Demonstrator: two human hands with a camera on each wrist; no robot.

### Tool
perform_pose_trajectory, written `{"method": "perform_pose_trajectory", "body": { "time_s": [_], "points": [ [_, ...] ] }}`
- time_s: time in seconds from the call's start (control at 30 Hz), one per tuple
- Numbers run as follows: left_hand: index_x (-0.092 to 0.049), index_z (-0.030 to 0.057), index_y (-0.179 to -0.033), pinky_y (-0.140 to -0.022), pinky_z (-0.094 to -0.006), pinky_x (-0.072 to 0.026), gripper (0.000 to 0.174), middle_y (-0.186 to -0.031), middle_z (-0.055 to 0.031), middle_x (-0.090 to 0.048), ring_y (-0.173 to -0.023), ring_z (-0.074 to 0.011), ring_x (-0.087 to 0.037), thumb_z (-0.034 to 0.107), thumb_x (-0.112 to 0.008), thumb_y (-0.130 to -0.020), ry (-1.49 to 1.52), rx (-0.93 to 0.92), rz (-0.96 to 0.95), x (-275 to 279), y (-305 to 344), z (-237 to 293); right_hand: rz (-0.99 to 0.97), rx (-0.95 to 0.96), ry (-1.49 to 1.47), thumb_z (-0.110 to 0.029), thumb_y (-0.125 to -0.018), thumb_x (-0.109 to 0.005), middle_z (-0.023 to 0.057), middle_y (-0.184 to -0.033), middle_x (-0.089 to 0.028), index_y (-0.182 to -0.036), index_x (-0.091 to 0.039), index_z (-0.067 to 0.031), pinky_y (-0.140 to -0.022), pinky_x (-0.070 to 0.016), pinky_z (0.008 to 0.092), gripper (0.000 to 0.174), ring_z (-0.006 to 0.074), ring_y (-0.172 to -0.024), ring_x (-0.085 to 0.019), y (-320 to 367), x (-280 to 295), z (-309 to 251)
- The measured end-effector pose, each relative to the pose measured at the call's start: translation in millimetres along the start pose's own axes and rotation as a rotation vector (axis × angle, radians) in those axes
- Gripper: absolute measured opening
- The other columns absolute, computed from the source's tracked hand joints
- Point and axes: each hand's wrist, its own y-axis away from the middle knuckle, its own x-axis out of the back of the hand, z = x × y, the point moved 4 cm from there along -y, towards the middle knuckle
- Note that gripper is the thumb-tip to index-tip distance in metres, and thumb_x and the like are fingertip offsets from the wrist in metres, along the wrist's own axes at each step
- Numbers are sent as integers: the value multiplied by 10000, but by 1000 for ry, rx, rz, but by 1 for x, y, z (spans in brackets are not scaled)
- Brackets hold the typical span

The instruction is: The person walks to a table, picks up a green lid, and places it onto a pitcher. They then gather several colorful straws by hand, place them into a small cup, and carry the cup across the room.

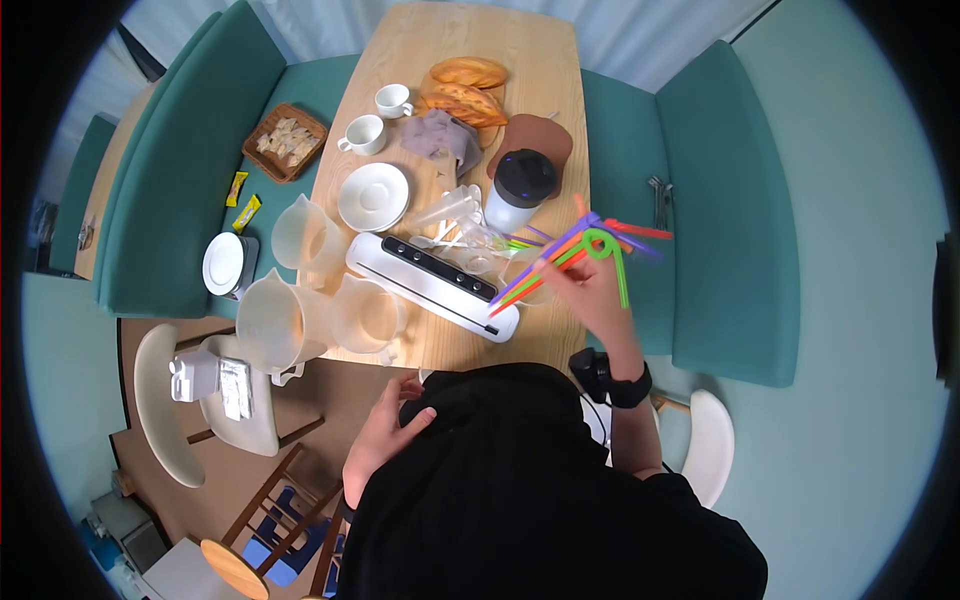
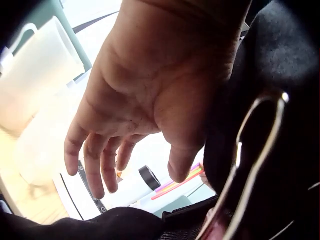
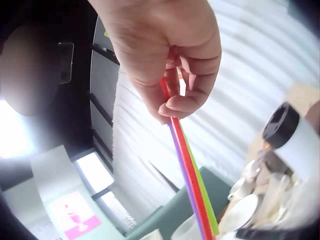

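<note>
In the head view my right hand point(image 1: 595, 297) pinches a bunch of coloured straws point(image 1: 520, 290) above the table's right side. The right wrist view shows the thumb and fingertips of that hand point(image 3: 172, 65) closed round red, purple and green straws point(image 3: 192, 182). Just left of and below the straws lies a white sealing machine point(image 1: 430, 288) with a black strip. My left hand point(image 1: 385, 435) is held by the black shirt near the table's front edge, holding nothing. In the left wrist view its fingers point(image 2: 93, 165) hang loosely apart.
Translucent jugs point(image 1: 285, 322) crowd the table's left front. Behind the machine are clear plastic pieces point(image 1: 455, 208), white saucers point(image 1: 374, 197), cups point(image 1: 364, 135), a grey cloth point(image 1: 440, 137), bread point(image 1: 470, 71), a brown cap point(image 1: 553, 140) and a black-lidded tumbler point(image 1: 520, 190).
</note>
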Motion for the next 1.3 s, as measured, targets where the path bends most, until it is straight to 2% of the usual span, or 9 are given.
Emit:
{"method": "perform_pose_trajectory", "body": {
  "time_s": [0.07, 0.23, 0.43, 0.67, 0.83, 0.93, 1.03, 1.23, 1.3],
  "points": [
    [-389, 21, -1251, -928, -365, -393, 506, -1096, -137, -558, -1046, -237, -541, 181, -630, -836, -29, 33, -33, -3, 0, -8, 145, 1, -3, -130, -800, -681, 28, -776, -622, -927, -631, -1, -551, -453, 204, 188, 76, -623, -572, -6, 15, 8],
    [-398, 9, -1240, -899, -356, -416, 509, -1081, -169, -554, -1033, -265, -543, 202, -632, -832, -54, 69, -101, -14, -8, -14, 175, 572, 604, -117, -790, -669, 113, -922, -596, -1106, -562, -39, -637, -477, 269, 343, 170, -745, -590, 1, 5, 75],
    [-430, 14, -1218, -874, -358, -435, 457, -1051, -173, -573, -995, -270, -565, 186, -618, -840, -117, 83, -106, -18, -13, -14, -31, 32, 202, 43, -764, -581, 152, -995, -588, -1062, -566, -4, -715, -494, 302, 302, 240, -841, -611, -14, 29, 109],
    [-459, 16, -1187, -864, -352, -441, 394, -1045, -165, -584, -979, -263, -575, 169, -601, -852, -151, 154, -76, -19, -11, -10, 101, -58, 551, 8, -705, -634, 158, -1036, -541, -1102, -540, -33, -831, -465, 358, 410, 298, -968, -546, -51, 62, 231],
    [-477, 12, -1166, -860, -347, -444, 366, -1039, -164, -587, -979, -257, -578, 163, -595, -854, -146, 173, -78, -20, -12, -12, -41, -266, 725, -104, -620, -744, 129, -1210, -431, -1257, -415, -120, -925, -388, 457, 717, 346, -1158, -388, -65, 35, 244],
    [-488, 9, -1153, -859, -345, -446, 349, -1033, -165, -589, -976, -255, -580, 156, -592, -854, -136, 187, -65, -21, -12, -12, -67, -328, 768, -126, -609, -758, 110, -1219, -417, -1270, -399, -153, -906, -394, 486, 753, 339, -1166, -381, -63, 22, 233],
    [-493, 7, -1147, -856, -345, -448, 338, -1030, -165, -591, -972, -254, -582, 152, -587, -856, -129, 196, -53, -19, -11, -9, -99, -351, 886, -130, -641, -741, 121, -1198, -439, -1221, -447, -143, -899, -411, 465, 650, 338, -1130, -422, -63, 16, 219],
    [-495, -2, -1145, -840, -340, -455, 336, -1024, -166, -594, -960, -252, -589, 154, -583, -861, -124, 170, -58, -19, -12, -11, 13, -172, 677, -87, -703, -680, 192, -1091, -539, -1018, -566, -47, -828, -465, 441, 338, 372, -972, -546, -68, 17, 273],
    [-496, -5, -1142, -833, -338, -457, 335, -1020, -167, -595, -957, -252, -590, 155, -583, -861, -128, 172, -53, -18, -12, -11, -22, -283, 684, -107, -718, -672, 205, -1044, -561, -992, -580, -32, -814, -470, 442, 299, 378, -952, -554, -62, 26, 262]
  ]
}}
